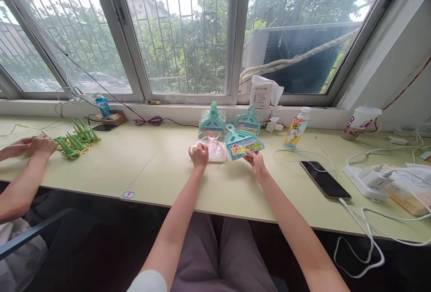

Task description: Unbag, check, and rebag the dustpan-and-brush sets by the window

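Note:
In my right hand (255, 162) is a teal mini dustpan with a brush (243, 141) fitted in it and a colourful label across its lower edge. My thumb lies over the label, and the set is tilted above the table. My left hand (199, 155) has curled fingers at the left side of a pink dustpan set (216, 152) in clear wrap, which lies on the table; the fingertips are partly hidden. Just behind stands a row of wrapped teal dustpan sets (212, 126). Another teal dustpan set (248, 122) leans by the window sill to the right.
On the right are a drink bottle (296, 128), a charging phone (325, 179), a plastic cup (360, 122), and a power strip (367, 182) with loose white cables. At the left, a co-worker's hands (37, 146) are near green spiky pieces (76, 141). A white box (262, 94) sits on the sill.

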The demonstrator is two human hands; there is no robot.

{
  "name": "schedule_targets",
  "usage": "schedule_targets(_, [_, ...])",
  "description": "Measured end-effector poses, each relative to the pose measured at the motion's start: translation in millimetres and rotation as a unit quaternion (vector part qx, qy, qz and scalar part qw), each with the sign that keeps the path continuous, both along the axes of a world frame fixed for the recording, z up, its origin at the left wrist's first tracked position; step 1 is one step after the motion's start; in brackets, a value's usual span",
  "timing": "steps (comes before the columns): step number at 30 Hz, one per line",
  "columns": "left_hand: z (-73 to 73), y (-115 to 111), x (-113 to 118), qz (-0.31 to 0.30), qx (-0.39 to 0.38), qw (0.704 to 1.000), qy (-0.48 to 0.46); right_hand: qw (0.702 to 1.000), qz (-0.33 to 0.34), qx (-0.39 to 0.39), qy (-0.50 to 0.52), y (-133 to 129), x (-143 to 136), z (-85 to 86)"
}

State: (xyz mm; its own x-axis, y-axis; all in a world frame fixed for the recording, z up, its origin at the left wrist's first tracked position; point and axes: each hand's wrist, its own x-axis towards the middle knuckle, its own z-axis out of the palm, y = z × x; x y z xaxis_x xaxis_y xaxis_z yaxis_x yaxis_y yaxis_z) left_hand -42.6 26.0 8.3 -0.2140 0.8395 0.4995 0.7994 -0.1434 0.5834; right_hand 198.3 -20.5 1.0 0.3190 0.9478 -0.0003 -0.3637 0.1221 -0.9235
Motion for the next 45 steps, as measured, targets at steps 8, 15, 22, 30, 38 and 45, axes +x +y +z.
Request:
schedule_targets(8, [-7.0,4,0,0.003,-0.031,0.995,0.096,0.994,0.089,-0.038,-0.053,0,0,4.9])
schedule_targets(15, [-11.1,7,-4,0.025,-0.054,0.985,0.165,0.987,0.113,-0.072,-0.087,-1,4,7.9])
schedule_targets(22, [-13.0,11,-8,0.004,-0.069,0.986,0.153,0.983,0.116,-0.096,-0.105,0,8,6.0])
schedule_targets(30, [-11.1,11,-10,0.008,-0.076,0.982,0.173,0.982,0.157,-0.066,-0.085,-2,5,9.9])
schedule_targets(38, [-5.4,5,-11,0.021,-0.07,0.987,0.143,0.976,0.178,-0.076,-0.099,-4,8,12.6])
schedule_targets(45, [5.7,-2,-9,0.042,0.003,0.996,0.084,0.968,0.208,-0.07,-0.124,-2,6,7.8])
